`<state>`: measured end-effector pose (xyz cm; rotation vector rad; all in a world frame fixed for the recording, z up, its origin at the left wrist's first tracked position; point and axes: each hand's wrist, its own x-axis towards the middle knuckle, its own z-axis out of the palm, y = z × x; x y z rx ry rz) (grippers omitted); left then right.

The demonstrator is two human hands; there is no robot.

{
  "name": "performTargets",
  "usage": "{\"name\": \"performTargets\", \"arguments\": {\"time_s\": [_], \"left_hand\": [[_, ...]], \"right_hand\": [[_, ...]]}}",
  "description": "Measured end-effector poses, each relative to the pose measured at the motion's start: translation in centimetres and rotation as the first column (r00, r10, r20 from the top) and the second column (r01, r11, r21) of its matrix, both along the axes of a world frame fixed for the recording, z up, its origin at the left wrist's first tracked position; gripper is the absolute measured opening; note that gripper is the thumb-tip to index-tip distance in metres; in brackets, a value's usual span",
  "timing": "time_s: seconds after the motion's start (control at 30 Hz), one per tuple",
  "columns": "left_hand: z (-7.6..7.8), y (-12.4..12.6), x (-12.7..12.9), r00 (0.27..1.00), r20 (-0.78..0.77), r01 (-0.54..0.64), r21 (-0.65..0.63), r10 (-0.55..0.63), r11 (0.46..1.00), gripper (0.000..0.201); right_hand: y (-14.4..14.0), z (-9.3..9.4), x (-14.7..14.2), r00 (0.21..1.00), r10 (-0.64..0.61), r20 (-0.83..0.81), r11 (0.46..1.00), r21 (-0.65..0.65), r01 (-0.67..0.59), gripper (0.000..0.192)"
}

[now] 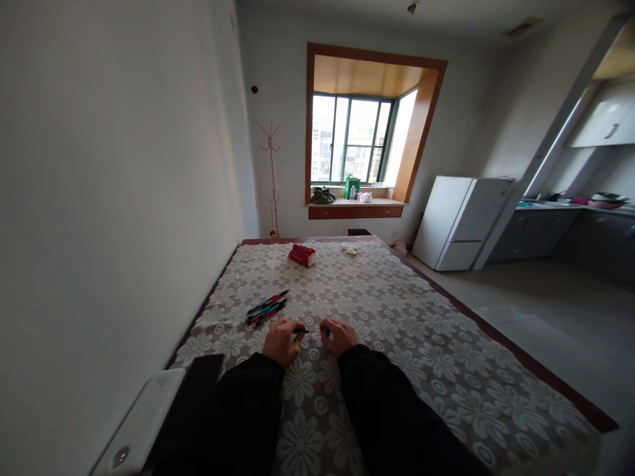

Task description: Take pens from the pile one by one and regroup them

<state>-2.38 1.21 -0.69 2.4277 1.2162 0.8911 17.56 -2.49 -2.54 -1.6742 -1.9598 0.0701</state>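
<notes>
Plainly, we have both hands low over the table, close together but apart, with the fingertips facing each other across a narrow gap. Our left hand [282, 342] pinches a slim dark pen part [300, 330] between thumb and fingers, and its thin, paler end points across the gap toward the other hand. Our right hand [338, 336] is curled with thumb and forefinger around a small dark piece [327, 331]; most of it is hidden, so we cannot tell its full shape. The pen part lies just above the flowered tablecloth [397, 324], at the middle of our reach; whether it touches the cloth we cannot tell. Just beyond our left hand, a loose bundle of pens [268, 309] rests slantwise on the cloth, black with teal and red parts, some of them touching. Farther off we see a red packet [302, 255] and, to its right, a small crumpled white thing [349, 249] near the table's far edge. At the lower left, beside our black sleeve [243, 410], a white object with rounded corners [143, 416] sits next to a flat dark one [206, 373]. Past the table we face a wood-framed window [352, 135] with a green bag [352, 186] on its sill, a pink coat stand [272, 172] to the left and a white fridge [454, 221] to the right.
</notes>
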Motion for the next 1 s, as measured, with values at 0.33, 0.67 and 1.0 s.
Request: {"name": "performTargets", "arguments": {"time_s": [0.33, 0.67, 1.0], "left_hand": [[-0.1, 0.03, 0.09, 0.999, 0.0, 0.054, -0.046, -0.054, 0.997, 0.018], [0.28, -0.01, 0.05, 0.995, -0.01, 0.103, -0.058, -0.104, 0.993, 0.019], [-0.31, 0.13, 0.01, 0.987, 0.008, 0.159, 0.004, -0.159, 0.987, 0.017]], "right_hand": [[0.24, -0.22, -0.13, 0.989, 0.135, -0.061, 0.99, -0.041, -0.138, 0.017], [0.46, -0.64, -0.01, 0.976, 0.199, -0.086, 0.979, -0.036, -0.203, 0.016], [0.01, 0.2, 0.0, 0.974, 0.224, 0.038, 0.974, -0.031, -0.223, 0.021]]}}
